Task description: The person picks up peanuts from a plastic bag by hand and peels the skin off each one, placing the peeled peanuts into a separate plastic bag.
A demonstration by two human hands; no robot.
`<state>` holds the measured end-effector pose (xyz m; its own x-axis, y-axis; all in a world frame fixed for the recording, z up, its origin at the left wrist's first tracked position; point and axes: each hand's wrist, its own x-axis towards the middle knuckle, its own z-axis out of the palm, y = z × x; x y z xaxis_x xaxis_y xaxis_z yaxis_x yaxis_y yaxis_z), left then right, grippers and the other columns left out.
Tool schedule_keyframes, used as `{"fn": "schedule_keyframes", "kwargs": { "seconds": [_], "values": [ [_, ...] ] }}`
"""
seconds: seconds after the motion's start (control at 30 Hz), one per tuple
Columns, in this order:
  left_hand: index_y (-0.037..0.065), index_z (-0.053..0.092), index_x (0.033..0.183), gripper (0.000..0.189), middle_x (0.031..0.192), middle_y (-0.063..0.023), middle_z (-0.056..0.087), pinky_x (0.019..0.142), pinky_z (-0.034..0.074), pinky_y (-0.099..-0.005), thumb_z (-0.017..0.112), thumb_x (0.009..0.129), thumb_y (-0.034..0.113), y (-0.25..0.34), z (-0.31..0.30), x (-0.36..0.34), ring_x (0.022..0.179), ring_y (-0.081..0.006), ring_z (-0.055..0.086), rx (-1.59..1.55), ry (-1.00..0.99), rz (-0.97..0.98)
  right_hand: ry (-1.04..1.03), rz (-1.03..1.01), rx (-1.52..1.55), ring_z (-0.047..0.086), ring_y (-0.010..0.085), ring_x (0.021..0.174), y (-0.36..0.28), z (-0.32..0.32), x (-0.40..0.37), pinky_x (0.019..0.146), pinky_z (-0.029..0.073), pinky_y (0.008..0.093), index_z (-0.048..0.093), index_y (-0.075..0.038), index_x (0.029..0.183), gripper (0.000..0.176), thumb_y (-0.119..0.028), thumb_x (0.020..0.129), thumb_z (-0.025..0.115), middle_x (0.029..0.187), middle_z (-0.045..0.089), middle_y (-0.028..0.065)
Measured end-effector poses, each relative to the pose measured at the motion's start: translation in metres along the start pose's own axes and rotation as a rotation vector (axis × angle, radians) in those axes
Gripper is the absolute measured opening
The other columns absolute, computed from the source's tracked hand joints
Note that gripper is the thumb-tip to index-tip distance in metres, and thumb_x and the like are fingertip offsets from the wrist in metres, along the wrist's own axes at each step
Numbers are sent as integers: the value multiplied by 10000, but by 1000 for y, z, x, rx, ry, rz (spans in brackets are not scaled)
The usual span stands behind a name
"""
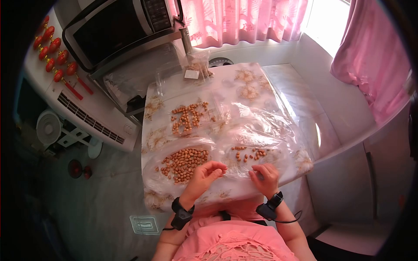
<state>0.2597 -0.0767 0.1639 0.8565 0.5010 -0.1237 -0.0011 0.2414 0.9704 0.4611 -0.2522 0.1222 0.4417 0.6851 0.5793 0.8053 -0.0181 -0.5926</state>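
My left hand (203, 177) is at the right edge of a large heap of shelled, reddish-brown peanuts (185, 163), which lies on a clear plastic bag (150, 176). Its fingers are closed towards the thumb; whatever is in them is too small to make out. To the right, my right hand (265, 177) has curled fingers drawn in near the thumb, and its contents are hidden. Just beyond it, a few peanuts (256, 155) rest on a second clear plastic bag (281, 152). A third, loose group of peanuts (187, 119) is spread farther back.
A patterned cloth covers the table (152, 102). At its back stands a clear bag (198, 65) with a white label. A microwave (115, 32) is at the back left, near pink curtains (248, 19). Black bands with cables circle both wrists.
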Motion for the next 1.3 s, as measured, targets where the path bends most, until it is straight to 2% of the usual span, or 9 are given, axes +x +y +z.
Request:
{"fn": "schedule_keyframes", "kwargs": {
  "seconds": [0.1, 0.37, 0.47, 0.53, 0.57, 0.63, 0.83, 0.93, 1.3],
  "values": [
    [-22, 682, 1237, 222, 1174, -63, 726, 985, 540, -295, 622, 1058, 95, -8, 13, 21, 1087, -135, 677, 105, -12, -7, -4, 16, -18, 664, 267, 715, 1, 1, -1, 678, 518, 393, 722, -78, 904, 156, -109, 802, 836, 802, 701, 62],
    [5, 742, 1176, 193, 1125, -35, 745, 890, 535, -272, 638, 1035, 88, -9, 42, 60, 996, -88, 658, 299, 44, 47, -6, 10, -11, 659, 256, 703, -1, -1, 0, 668, 512, 387, 725, -79, 916, 158, -91, 802, 834, 797, 701, 61],
    [42, 771, 1117, 165, 1119, -39, 764, 842, 536, -282, 662, 999, 75, -16, 47, 71, 982, -121, 661, 474, 74, 108, -22, 18, -7, 664, 265, 713, -1, -2, 0, 674, 515, 386, 724, -70, 920, 161, -70, 800, 830, 801, 705, 70],
    [66, 782, 1089, 180, 1119, -59, 772, 849, 540, -325, 700, 930, 46, -27, 47, 78, 1014, -203, 654, 679, 90, 322, -23, 19, -11, 665, 264, 714, 0, -1, -1, 674, 515, 387, 723, -69, 919, 158, -72, 802, 829, 803, 706, 70],
    [66, 782, 1089, 180, 1119, -59, 772, 849, 540, -325, 700, 930, 46, -32, 47, 81, 1014, -203, 654, 679, 88, 323, -22, 14, -11, 665, 265, 715, 0, -1, -1, 678, 516, 388, 721, -68, 918, 158, -71, 802, 829, 806, 707, 71],
    [74, 785, 1070, 213, 1116, -65, 773, 882, 534, -362, 735, 866, 36, -35, 48, 85, 1052, -266, 631, 793, 98, 447, -18, 10, -11, 665, 266, 715, 1, -1, -1, 681, 517, 390, 720, -67, 916, 157, -70, 802, 829, 809, 708, 72],
    [73, 795, 975, 149, 1021, -74, 766, 901, 524, -394, 775, 829, 57, -34, 51, 84, 1029, -286, 626, 882, 79, 449, -8, -11, -10, 672, 277, 728, 3, 1, -1, 689, 522, 398, 717, -63, 925, 165, -67, 803, 828, 819, 712, 78],
    [79, 797, 945, 127, 982, -79, 757, 887, 525, -395, 780, 820, 63, -32, 51, 82, 1018, -291, 625, 923, 79, 461, 11, -29, -3, 652, 267, 695, 5, 2, -1, 661, 511, 399, 710, -79, 906, 154, -114, 811, 825, 776, 677, 59],
    [85, 785, 897, 108, 927, -75, 711, 866, 511, -403, 807, 792, 76, -35, 47, 74, 963, -289, 612, 967, 84, 501, -3, -19, 1, 651, 258, 693, 6, 2, -2, 658, 510, 393, 714, -75, 915, 147, -106, 816, 818, 783, 685, 58]
  ]
}}
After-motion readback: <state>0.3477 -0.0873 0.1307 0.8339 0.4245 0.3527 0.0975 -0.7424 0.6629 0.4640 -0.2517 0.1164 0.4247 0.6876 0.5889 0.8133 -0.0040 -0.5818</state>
